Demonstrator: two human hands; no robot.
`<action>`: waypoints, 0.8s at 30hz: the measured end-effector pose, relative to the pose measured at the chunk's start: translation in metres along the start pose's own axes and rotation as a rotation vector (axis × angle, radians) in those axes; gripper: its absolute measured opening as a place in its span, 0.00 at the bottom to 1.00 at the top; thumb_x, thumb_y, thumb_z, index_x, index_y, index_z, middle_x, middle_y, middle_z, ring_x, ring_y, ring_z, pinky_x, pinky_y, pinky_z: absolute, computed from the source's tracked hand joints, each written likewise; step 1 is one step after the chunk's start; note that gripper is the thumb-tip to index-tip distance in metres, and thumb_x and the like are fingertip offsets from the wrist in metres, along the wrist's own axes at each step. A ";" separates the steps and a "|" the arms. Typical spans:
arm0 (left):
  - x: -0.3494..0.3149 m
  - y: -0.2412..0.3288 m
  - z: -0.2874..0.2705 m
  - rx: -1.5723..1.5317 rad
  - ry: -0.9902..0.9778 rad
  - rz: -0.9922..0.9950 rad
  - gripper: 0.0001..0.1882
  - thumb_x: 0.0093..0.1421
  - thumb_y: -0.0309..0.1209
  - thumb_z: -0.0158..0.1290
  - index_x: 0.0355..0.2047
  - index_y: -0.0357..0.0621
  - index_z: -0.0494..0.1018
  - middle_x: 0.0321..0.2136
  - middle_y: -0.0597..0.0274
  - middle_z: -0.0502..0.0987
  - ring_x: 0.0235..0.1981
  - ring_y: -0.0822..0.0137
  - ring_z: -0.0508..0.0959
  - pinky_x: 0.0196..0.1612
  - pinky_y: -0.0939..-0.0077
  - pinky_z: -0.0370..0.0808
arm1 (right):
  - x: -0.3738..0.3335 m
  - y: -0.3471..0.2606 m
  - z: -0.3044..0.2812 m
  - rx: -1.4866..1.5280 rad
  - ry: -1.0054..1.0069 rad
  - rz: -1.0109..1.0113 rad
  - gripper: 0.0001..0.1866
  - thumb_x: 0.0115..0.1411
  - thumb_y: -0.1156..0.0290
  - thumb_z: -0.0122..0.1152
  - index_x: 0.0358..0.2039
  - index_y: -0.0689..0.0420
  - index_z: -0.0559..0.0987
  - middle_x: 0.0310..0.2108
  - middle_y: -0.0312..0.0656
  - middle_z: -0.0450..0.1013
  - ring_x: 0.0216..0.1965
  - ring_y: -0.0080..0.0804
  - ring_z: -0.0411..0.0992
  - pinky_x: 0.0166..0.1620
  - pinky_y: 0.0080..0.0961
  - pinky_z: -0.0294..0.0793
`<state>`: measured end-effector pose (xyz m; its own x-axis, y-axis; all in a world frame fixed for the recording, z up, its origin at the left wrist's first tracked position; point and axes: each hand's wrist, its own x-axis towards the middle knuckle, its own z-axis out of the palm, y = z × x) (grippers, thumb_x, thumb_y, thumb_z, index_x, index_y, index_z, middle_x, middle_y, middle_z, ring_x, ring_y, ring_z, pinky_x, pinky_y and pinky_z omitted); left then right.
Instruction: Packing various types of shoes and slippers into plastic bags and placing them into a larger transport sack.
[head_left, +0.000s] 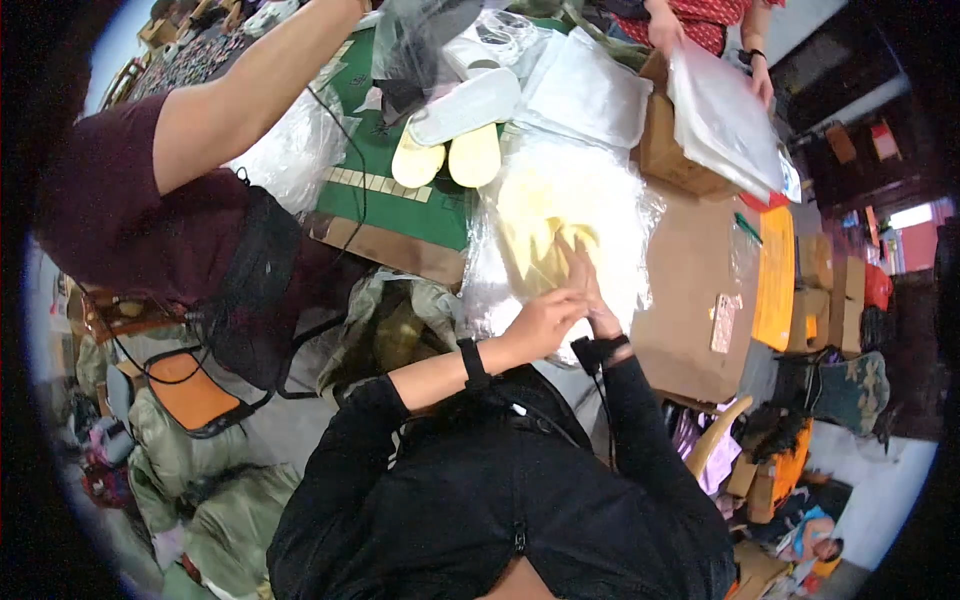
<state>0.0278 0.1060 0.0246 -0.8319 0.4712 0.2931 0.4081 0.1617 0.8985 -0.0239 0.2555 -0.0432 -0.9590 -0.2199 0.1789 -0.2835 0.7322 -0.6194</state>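
Observation:
In front of me, pale yellow slippers (535, 235) seem to lie inside shiny clear plastic (625, 245); glare washes out their outline. My right hand (592, 290) reaches over them with its fingers stretched out, the tips at the yellow surface. From the left, my left hand (545, 325) comes across, its fingers drawn together against the palm side of my right hand. Whether a small piece sits between those fingers is hidden. Beyond lies another pair of pale yellow slippers (472, 160), partly covered by a light grey sole (465, 108).
A stack of clear bags (590, 90) lies farther back. On the right stand an open cardboard box (670, 150) and a green pen (748, 228) on brown cardboard (690, 300). A co-worker's arm (260, 90) extends at left; another person's hands (665, 30) hold plastic sheets (720, 115).

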 end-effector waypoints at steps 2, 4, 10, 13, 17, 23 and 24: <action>0.001 -0.020 -0.001 0.006 0.101 -0.050 0.10 0.56 0.26 0.50 0.37 0.39 0.76 0.36 0.53 0.72 0.39 0.60 0.73 0.42 0.73 0.71 | -0.033 -0.002 -0.003 0.275 -0.353 0.126 0.39 0.48 0.69 0.60 0.60 0.58 0.53 0.56 0.58 0.55 0.58 0.51 0.53 0.58 0.38 0.53; -0.001 -0.018 -0.007 -0.052 0.097 -0.179 0.09 0.56 0.25 0.50 0.36 0.39 0.76 0.34 0.57 0.70 0.35 0.63 0.73 0.40 0.73 0.71 | -0.059 -0.016 -0.006 0.436 -0.627 0.313 0.43 0.47 0.70 0.62 0.61 0.58 0.51 0.59 0.54 0.53 0.61 0.48 0.50 0.61 0.34 0.50; -0.016 -0.017 -0.014 0.052 -0.047 0.105 0.16 0.55 0.24 0.50 0.45 0.50 0.72 0.46 0.56 0.67 0.46 0.58 0.69 0.46 0.70 0.69 | -0.045 -0.046 -0.008 0.659 -0.238 0.414 0.25 0.58 0.70 0.49 0.56 0.62 0.60 0.57 0.48 0.57 0.57 0.39 0.56 0.58 0.29 0.54; -0.048 -0.036 -0.037 0.202 0.063 -0.054 0.23 0.52 0.27 0.53 0.51 0.49 0.67 0.51 0.51 0.63 0.53 0.52 0.63 0.54 0.64 0.62 | -0.031 -0.056 -0.007 0.650 0.200 0.519 0.20 0.62 0.67 0.46 0.54 0.60 0.64 0.54 0.47 0.62 0.53 0.35 0.61 0.57 0.28 0.55; -0.132 -0.092 -0.097 -0.136 0.115 -0.679 0.25 0.54 0.32 0.54 0.52 0.38 0.63 0.44 0.52 0.72 0.44 0.63 0.73 0.46 0.70 0.70 | -0.004 -0.088 -0.032 0.585 0.422 0.255 0.14 0.63 0.68 0.44 0.46 0.61 0.70 0.58 0.46 0.58 0.55 0.29 0.57 0.58 0.26 0.51; -0.283 -0.186 -0.121 0.370 -0.357 -1.105 0.39 0.47 0.45 0.59 0.58 0.50 0.57 0.57 0.46 0.58 0.58 0.50 0.59 0.56 0.57 0.60 | -0.001 -0.144 -0.058 0.680 -0.160 -0.202 0.14 0.62 0.71 0.40 0.23 0.62 0.70 0.61 0.59 0.50 0.63 0.48 0.47 0.61 0.38 0.44; -0.298 -0.193 -0.116 0.502 -0.483 -1.156 0.40 0.47 0.45 0.59 0.59 0.51 0.56 0.59 0.48 0.54 0.60 0.51 0.54 0.57 0.54 0.58 | -0.006 -0.160 -0.055 0.824 -0.210 -0.182 0.12 0.62 0.70 0.41 0.24 0.62 0.69 0.59 0.59 0.53 0.61 0.47 0.54 0.60 0.42 0.49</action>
<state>0.1540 -0.1662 -0.1982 -0.6183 0.0895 -0.7808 -0.2518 0.9185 0.3047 0.0268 0.1751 0.0971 -0.8550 -0.4625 0.2345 -0.2604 -0.0081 -0.9655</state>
